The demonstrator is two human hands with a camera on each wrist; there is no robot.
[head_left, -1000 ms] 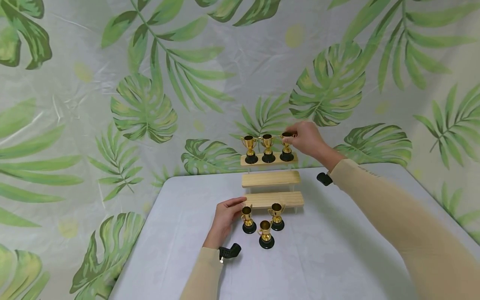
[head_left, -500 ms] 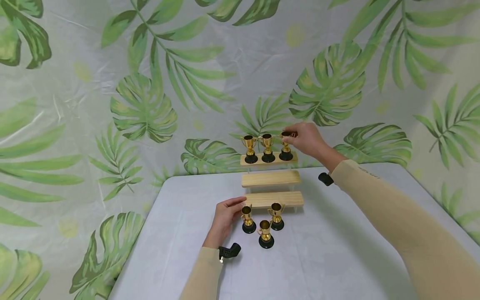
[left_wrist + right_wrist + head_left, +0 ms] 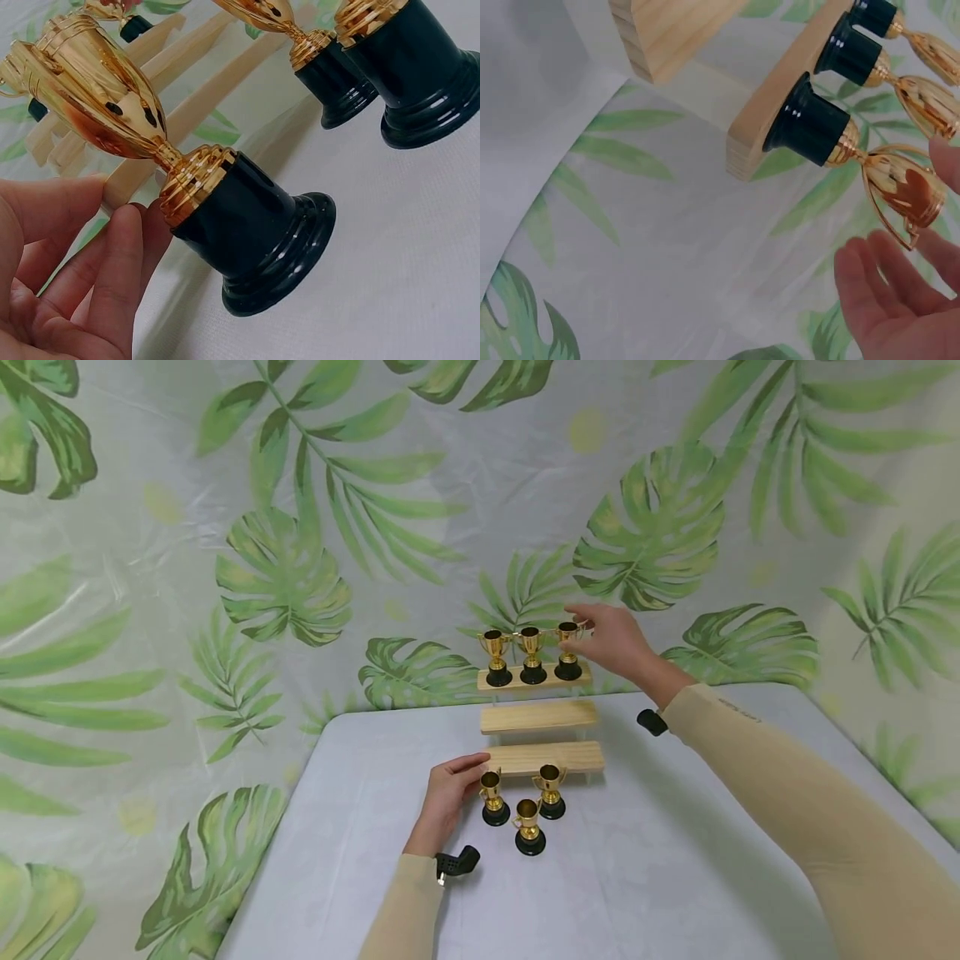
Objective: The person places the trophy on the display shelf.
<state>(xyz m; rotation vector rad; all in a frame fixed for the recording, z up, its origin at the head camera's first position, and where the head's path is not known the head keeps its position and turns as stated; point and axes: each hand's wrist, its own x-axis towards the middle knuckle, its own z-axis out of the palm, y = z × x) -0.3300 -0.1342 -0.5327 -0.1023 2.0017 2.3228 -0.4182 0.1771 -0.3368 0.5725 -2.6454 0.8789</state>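
Three small gold trophy cups with black bases stand in a row on the top step of a wooden three-step stand [image 3: 543, 758]. Around the cup of the rightmost trophy [image 3: 567, 649], my right hand [image 3: 613, 639] has its fingers spread. In the right wrist view its fingertips [image 3: 847, 259] lie just off the trophy's handle, and the base rests on the step. My left hand [image 3: 447, 793] pinches the left end of the lowest step between thumb and fingers, as the left wrist view shows. Close beside it stands a trophy [image 3: 232, 217] on the table.
Two more trophies, one at the front [image 3: 529, 831] and one to the right [image 3: 551, 793], stand on the white-covered table [image 3: 660, 868] before the stand. The middle step [image 3: 538, 717] bears nothing. A leaf-patterned curtain [image 3: 420, 527] hangs right behind the table.
My right fingers, earlier pinching the rim of the rightmost trophy on the top step, have spread and let it go. The left hand keeps its hold on the lowest step.
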